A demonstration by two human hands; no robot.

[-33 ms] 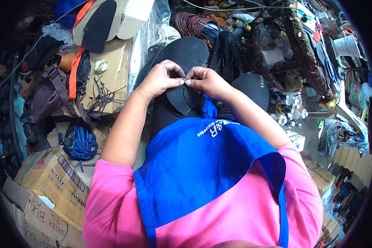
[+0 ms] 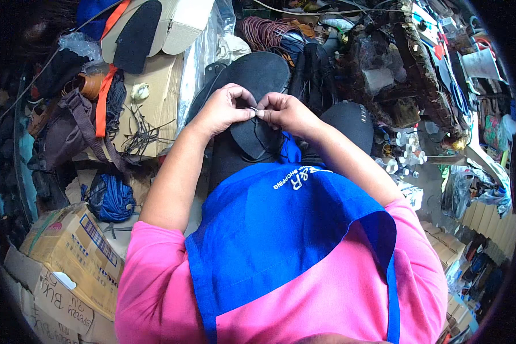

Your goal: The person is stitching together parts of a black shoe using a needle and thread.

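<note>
Over my lap, my left hand (image 2: 228,110) and my right hand (image 2: 288,114) meet fingertip to fingertip. Each one pinches a thin dark cord (image 2: 255,110) between thumb and forefinger. The cord loops down below the fingers, and its exact course is hard to make out. Beneath and behind the hands lies a flat black shoe sole (image 2: 262,71), its long rounded shape partly covered by them. A narrower end of black sole material (image 2: 253,141) shows under my fingers, above the blue apron (image 2: 275,218).
Cardboard sheets (image 2: 163,86) bearing loose black cords lie to the left, near an orange strap (image 2: 105,100). A cardboard box (image 2: 77,252) and a blue bag (image 2: 110,198) sit lower left. Small bottles (image 2: 406,152) and a worn wooden bench (image 2: 427,63) stand at the right.
</note>
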